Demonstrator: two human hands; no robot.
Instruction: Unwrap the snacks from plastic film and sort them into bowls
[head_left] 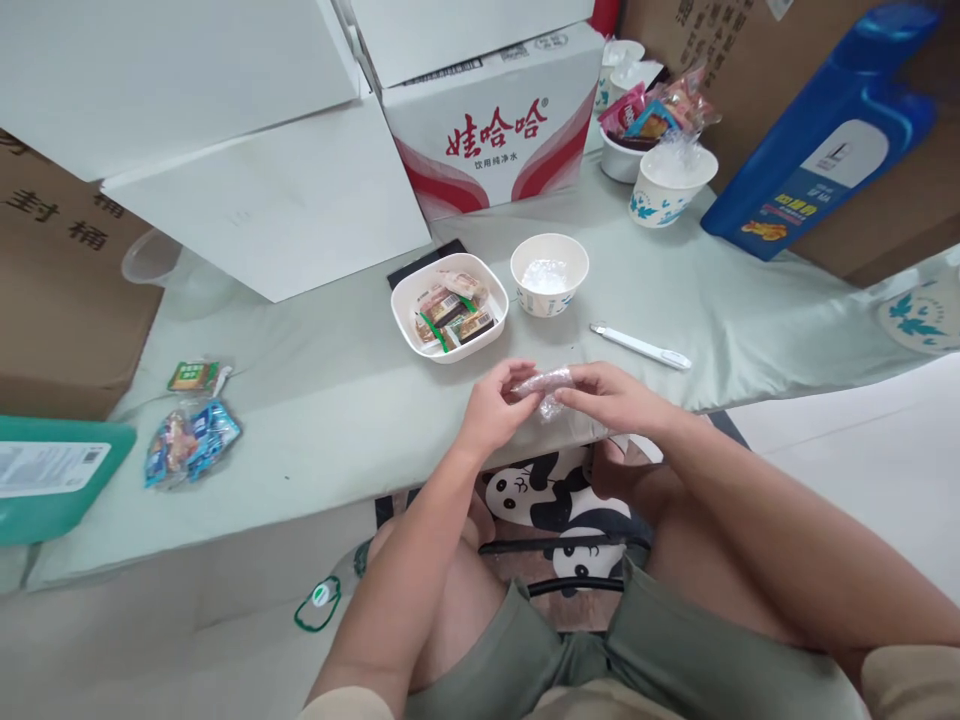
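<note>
Between my two hands, just above the table's front edge, is a piece of clear bubble wrap (551, 383). The fingers of my left hand (496, 405) are curled on its left end. My right hand (616, 397) pinches its right side between thumb and fingers. Beyond my hands stands a paper bowl (550, 262) with clear bubbly plastic inside. Left of it, a white square bowl (450, 306) holds several wrapped snacks. A white utility knife (640, 346) lies to the right of the paper bowl, beyond my right hand.
Wrapped snacks (193, 440) lie at the left, near a green jug (64, 480). White cartons (495, 125) line the back. Another paper cup (670, 185) stands back right beside a snack-filled bowl (621, 160) and a tilted blue bottle (817, 140). The cloth-covered table (315, 440) ends above my knees.
</note>
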